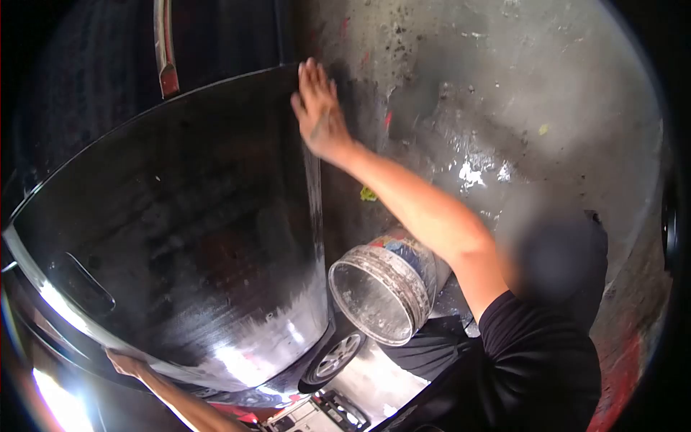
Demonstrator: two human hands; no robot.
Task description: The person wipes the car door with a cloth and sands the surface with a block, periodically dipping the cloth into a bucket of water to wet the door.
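A large dark car panel [194,209] fills the left half of the head view. Its surface looks dull and scuffed, with a pale grey worn band along the lower right, and a long handle-like slot [90,281] sits near its left side. My right hand [320,111] rests at the panel's top right corner, fingers stretched out and empty. At the lower left, my left hand [127,363] touches the panel's bottom rim; most of its fingers are hidden. An open, paint-crusted bucket [381,291] stands below my right forearm.
Stained concrete floor [489,108] spreads across the upper right, with wet shiny patches. A car wheel [337,358] shows below the panel. A blurred dark shape [558,255] lies beside my right shoulder. A strip of metal trim [165,43] runs above the panel.
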